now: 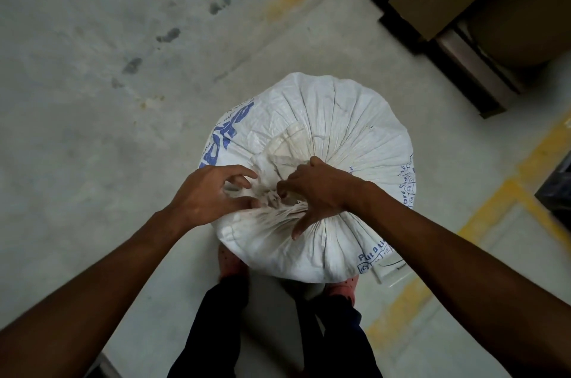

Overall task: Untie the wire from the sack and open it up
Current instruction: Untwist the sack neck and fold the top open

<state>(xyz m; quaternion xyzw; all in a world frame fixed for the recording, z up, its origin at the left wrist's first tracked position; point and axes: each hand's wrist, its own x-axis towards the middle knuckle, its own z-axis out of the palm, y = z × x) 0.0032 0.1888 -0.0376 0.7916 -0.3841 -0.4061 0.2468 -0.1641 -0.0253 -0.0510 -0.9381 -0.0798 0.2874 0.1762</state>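
Observation:
A full white woven sack (pixel 340 130) with blue print stands upright on the floor in front of my feet. Its mouth is gathered into a tight neck (pixel 278 201) near the front of its top. My left hand (pixel 213 192) pinches the bunched fabric at the neck from the left, with the other fingers spread. My right hand (pixel 315 189) grips the neck from the right, thumb pressed down on the sack's front. The wire is hidden between my fingers; only a small glint shows at the knot.
The sack stands on a grey concrete floor (pixel 123 99) with yellow painted lines (pixel 506 201) at the right. Cardboard boxes on pallets (pixel 457 1) stand at the back right. A dark object (pixel 559 186) is at the right edge. My legs and feet are just behind the sack.

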